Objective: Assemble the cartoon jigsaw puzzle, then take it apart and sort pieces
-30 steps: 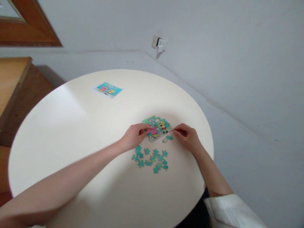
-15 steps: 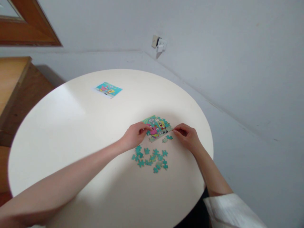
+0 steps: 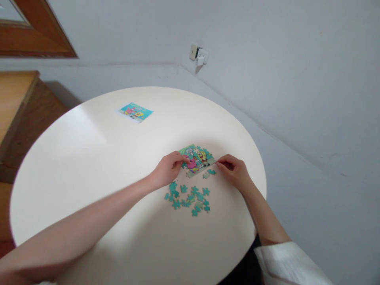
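Observation:
A partly assembled jigsaw puzzle with pink and yellow cartoon figures lies on the white round table. My left hand reaches its left side, index finger stretched out and resting on the pink figure, other fingers loosely curled. At the puzzle's right corner, my right hand has thumb and index finger pinched together on a puzzle piece, mostly hidden by the fingertips. Just below that edge are two loose pieces, one teal and one pale. Several more teal pieces are scattered nearer to me.
Farther back on the table lies a printed picture card with the same cartoon figures. Walls meet in a corner behind, with a socket and white plug. A wooden cabinet stands at the left.
My left thumb has drawn in a little, and the index finger now lies flatter on the puzzle. The right hand stays at the corner; the loose pieces have not moved.

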Demonstrator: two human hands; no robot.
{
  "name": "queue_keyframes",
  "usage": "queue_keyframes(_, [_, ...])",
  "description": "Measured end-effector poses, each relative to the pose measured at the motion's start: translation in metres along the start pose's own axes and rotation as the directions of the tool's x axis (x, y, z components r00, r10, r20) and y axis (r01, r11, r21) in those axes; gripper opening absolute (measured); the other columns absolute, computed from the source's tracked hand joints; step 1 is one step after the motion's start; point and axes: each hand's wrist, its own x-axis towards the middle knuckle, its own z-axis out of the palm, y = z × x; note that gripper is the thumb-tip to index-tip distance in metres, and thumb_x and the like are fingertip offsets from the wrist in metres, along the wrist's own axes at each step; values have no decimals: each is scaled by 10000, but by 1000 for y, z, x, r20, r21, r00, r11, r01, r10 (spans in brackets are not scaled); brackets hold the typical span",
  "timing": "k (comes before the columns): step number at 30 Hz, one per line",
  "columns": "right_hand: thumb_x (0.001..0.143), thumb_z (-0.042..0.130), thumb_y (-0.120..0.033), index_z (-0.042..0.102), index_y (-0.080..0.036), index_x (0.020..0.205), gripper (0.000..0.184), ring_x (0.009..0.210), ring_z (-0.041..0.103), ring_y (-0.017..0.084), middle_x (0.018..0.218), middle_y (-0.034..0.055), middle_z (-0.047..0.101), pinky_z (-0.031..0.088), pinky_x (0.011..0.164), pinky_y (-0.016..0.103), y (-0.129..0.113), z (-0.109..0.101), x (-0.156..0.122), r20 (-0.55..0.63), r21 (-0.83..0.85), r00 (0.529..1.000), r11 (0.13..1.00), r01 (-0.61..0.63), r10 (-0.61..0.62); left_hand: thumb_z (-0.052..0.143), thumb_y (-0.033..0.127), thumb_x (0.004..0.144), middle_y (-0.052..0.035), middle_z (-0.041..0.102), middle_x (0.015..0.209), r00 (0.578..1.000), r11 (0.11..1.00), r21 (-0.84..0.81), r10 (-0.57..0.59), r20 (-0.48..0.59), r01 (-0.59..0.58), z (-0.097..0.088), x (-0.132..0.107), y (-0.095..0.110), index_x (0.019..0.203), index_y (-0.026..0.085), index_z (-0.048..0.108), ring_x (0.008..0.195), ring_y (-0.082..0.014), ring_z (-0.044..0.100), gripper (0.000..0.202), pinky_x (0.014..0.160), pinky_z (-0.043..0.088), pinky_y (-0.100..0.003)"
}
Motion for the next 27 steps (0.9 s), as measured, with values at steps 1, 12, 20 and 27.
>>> queue_keyframes(1, [722, 563, -323, 610, -191, 672, 149, 579, 486, 131, 667, 26, 574, 372, 508, 266, 0, 0, 0, -2, 6, 1000, 1000, -3, 3, 395, 54, 789, -47, 602, 802, 1000, 1000, 4, -5, -6, 5, 0, 0, 0, 864, 153, 710, 633, -105, 494, 338, 620, 406, -225])
queue_keyframes(12, [725, 557, -321, 607, -189, 680, 149, 582, 495, 135, 668, 25, 574, 380, 519, 272, 0, -1, 0, 4, -5, 1000, 1000, -10, 10, 486, 182, 744, 24, 526, 619, 990, 980, -138, -142, 22, 144, 4, 0, 2, 888, 125, 635, 522, -79, 401, 215, 494, 329, -193])
queue_keyframes(20, [723, 552, -308, 610, -180, 674, 148, 586, 501, 133, 661, 24, 573, 389, 529, 266, 1, 0, 0, 12, 2, 1000, 1000, -3, 3, 531, 228, 726, 38, 517, 588, 987, 969, -189, -159, 21, 160, 3, -1, 3, 774, 148, 568, 500, -73, 413, 100, 472, 338, -182])
queue_keyframes(27, [735, 557, -298, 612, -180, 681, 141, 576, 504, 129, 660, 23, 583, 393, 513, 259, 2, 0, 1, -16, -11, 999, 999, 30, -30, 554, 195, 720, 51, 504, 532, 976, 953, -213, -215, 17, 214, 2, 0, 6, 710, 149, 578, 465, -65, 404, 53, 451, 317, -177])
